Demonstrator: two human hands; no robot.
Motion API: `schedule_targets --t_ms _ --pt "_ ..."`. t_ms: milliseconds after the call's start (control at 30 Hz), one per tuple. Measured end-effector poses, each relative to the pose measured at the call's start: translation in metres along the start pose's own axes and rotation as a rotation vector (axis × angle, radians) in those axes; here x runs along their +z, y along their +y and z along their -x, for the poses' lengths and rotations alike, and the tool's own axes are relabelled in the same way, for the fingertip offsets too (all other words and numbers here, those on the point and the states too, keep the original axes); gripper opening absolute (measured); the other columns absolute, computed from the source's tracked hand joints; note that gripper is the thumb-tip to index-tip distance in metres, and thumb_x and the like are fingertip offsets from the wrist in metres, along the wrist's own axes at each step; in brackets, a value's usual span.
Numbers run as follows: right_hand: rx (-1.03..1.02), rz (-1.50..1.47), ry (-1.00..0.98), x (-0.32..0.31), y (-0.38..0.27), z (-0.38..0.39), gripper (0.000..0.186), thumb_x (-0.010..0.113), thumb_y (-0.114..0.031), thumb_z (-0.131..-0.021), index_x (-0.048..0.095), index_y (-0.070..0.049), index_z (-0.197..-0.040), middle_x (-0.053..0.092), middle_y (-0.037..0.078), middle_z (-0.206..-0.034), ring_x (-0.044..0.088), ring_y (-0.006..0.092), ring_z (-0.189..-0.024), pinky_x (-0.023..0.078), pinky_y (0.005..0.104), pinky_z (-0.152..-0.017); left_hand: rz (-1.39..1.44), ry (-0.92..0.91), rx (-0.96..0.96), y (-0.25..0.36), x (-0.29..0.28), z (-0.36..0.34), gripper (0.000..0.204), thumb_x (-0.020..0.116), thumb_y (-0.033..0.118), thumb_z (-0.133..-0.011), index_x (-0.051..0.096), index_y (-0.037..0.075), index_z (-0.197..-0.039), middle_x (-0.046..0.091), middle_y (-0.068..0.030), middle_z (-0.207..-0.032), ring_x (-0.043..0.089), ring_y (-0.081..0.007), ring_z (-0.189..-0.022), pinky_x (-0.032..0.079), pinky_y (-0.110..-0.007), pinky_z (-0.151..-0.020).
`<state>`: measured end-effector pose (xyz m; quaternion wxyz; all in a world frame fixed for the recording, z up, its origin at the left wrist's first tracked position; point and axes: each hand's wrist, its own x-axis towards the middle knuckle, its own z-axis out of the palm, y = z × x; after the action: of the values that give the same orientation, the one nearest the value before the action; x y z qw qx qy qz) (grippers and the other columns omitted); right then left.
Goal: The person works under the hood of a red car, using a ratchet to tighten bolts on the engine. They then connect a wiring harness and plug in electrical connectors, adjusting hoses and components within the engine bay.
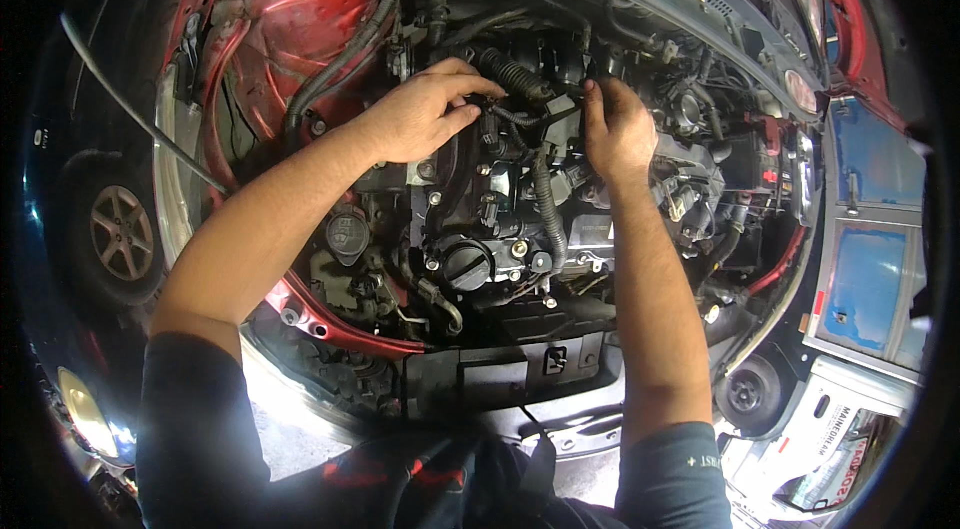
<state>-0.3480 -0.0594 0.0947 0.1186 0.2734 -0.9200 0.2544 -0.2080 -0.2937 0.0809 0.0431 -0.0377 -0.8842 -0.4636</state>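
Left hand (420, 114) — fingers curled, tips pinching the black corrugated harness (520, 114) above the engine cover (480, 219). Right hand (615, 129) — fingers closed on the same harness at its right end, harness spanning between both hands, behind the oil filler cap (466, 264)

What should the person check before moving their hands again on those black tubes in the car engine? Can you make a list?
1. Left hand touching the ribbed black hose: ok, its fingertips rest beside the hose's end.
2. Right hand on the wiring at the back of the engine: ok, fingers pinch something small; what it is, cannot tell.
3. Corrugated cable sleeve running down between the hands: ok, nothing rests on it.
4. Round black oil cap seated: ok, it sits in place on the engine.
5. Connector fully plugged or loose: cannot tell, fingers hide it.
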Motion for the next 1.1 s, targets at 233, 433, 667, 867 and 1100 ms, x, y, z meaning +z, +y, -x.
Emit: schedule_targets --t_ms 233,433,667,867,1100 --pt "-0.320 -0.139 -0.111 -0.052 -0.025 0.020 0.022 0.071 -0.012 -0.087 0.070 -0.005 -0.108 0.064 0.016 -0.105 0.062 0.0360 -0.101 0.050 0.0419 -0.091 -0.020 -0.030 0.126 -0.009 0.000 -0.009 0.024 0.059 0.012 -0.100 0.056 0.006 -0.124 0.063 -0.0127 -0.118 0.064 -0.0267 -0.108 0.051 -0.039 -0.096" --pt "-0.436 0.171 -0.221 -0.047 -0.062 0.061 0.038 0.078 -0.024 -0.080 0.070 -0.013 -0.116 0.052 0.018 -0.137 0.049 0.0385 -0.125 0.043 0.0505 -0.104 0.436 -0.087 0.070 -0.001 -0.020 -0.019 0.026 0.056 0.015 -0.105 0.053 0.002 -0.127 0.066 -0.0076 -0.109 0.064 -0.0157 -0.100 0.053 -0.034 -0.090" --pt "-0.284 0.236 -0.340 -0.030 -0.073 0.046 0.039 0.080 -0.017 -0.075 0.075 -0.013 -0.114 0.051 0.018 -0.140 0.046 0.0377 -0.132 0.040 0.0489 -0.111 -0.019 -0.162 0.023 -0.006 -0.009 -0.009 0.035 0.063 0.020 -0.101 0.057 0.003 -0.131 0.065 -0.0085 -0.105 0.063 -0.0158 -0.099 0.051 -0.030 -0.092" --pt "-0.126 -0.205 -0.267 -0.033 -0.069 0.041 0.026 0.079 -0.009 -0.078 0.077 -0.004 -0.104 0.058 0.015 -0.130 0.057 0.0325 -0.122 0.047 0.0406 -0.104 0.623 -0.043 -0.140 -0.005 0.003 -0.022 0.024 0.062 0.018 -0.100 0.062 0.001 -0.117 0.068 -0.0051 -0.104 0.063 -0.0146 -0.099 0.050 -0.031 -0.091" --pt "-0.026 -0.470 -0.204 -0.038 -0.060 0.040 0.018 0.076 -0.005 -0.085 0.075 0.001 -0.103 0.061 0.012 -0.123 0.060 0.0247 -0.116 0.049 0.0326 -0.098 0.818 0.014 -0.189 0.007 0.016 -0.020 0.039 0.065 0.007 -0.092 0.055 0.002 -0.129 0.068 -0.0067 -0.111 0.063 -0.0169 -0.104 0.048 -0.033 -0.097"
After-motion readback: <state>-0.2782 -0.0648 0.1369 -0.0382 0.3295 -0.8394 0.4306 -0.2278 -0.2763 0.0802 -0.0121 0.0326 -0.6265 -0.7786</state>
